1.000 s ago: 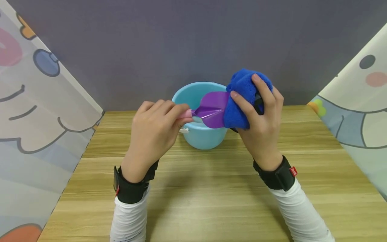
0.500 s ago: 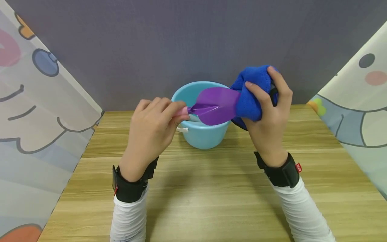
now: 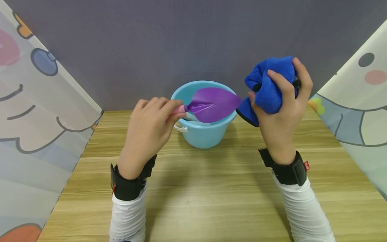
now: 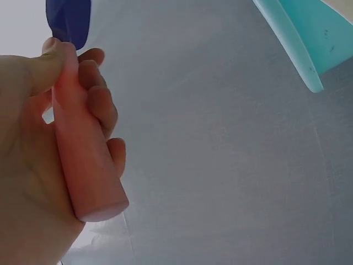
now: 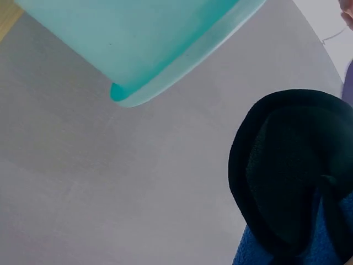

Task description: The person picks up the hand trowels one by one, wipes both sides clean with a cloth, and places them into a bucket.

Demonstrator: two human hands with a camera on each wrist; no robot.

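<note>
My left hand (image 3: pixel 148 129) grips the pink handle of a toy shovel (image 3: pixel 213 105); in the left wrist view the fingers curl round that pink handle (image 4: pixel 88 149). Its purple leaf-shaped blade points right, over the mouth of a light blue bucket (image 3: pixel 204 136). To the right, my right hand (image 3: pixel 282 111) holds a bunched blue cloth (image 3: pixel 272 87) with dark edging. A gap of little width separates the cloth from the blade tip. In the right wrist view, the cloth (image 5: pixel 298 165) hangs near the bucket (image 5: pixel 127 44), and most of that hand is out of sight.
The bucket stands on a wood-grain table (image 3: pixel 196 201) close to a grey back wall (image 3: pixel 193 40). A white handle fitting (image 3: pixel 180 129) sits on the bucket's left side. Something pale shows inside the bucket. Cartoon-printed panels (image 3: pixel 45 117) flank the table at both sides.
My right hand has moved right and away with the cloth, off the shovel's blade, so the whole pointed tip now shows. My left hand with the shovel has shifted slightly left.
</note>
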